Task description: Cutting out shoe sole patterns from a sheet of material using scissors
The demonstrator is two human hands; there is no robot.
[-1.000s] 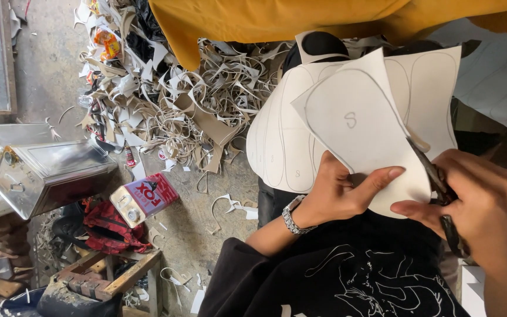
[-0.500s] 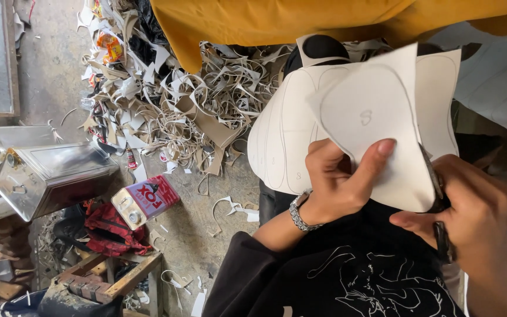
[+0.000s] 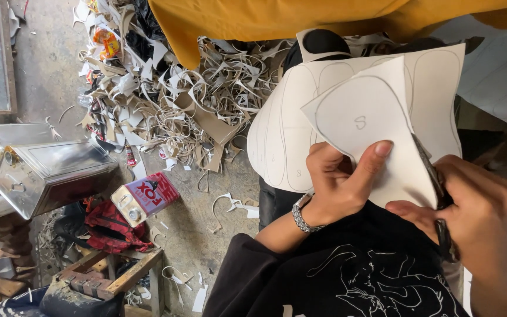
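Observation:
My left hand [image 3: 341, 182] grips a sheet of pale card [image 3: 371, 126] marked with pencilled sole outlines, thumb on its front and fingers behind. A metal bracelet [image 3: 301, 215] circles that wrist. My right hand [image 3: 470, 214] is closed on dark scissors [image 3: 436, 196], whose blades bite into the card's right edge along a drawn outline. The card stands tilted over my lap, above my black printed shirt [image 3: 359, 273]. A second, wider part of the card [image 3: 283, 135] spreads behind, with more outlines.
A heap of card and leather offcuts [image 3: 165, 100] covers the concrete floor at upper left. Two metal tins [image 3: 48, 176] and a small red tin [image 3: 145, 196] lie at left beside a red cloth [image 3: 110, 226] and a wooden stool [image 3: 118, 276]. Yellow fabric [image 3: 277, 17] hangs at the top.
The card has turned and lifted in my left hand, whose thumb now lies higher on the sheet. The scissors have worked further up the card's right edge.

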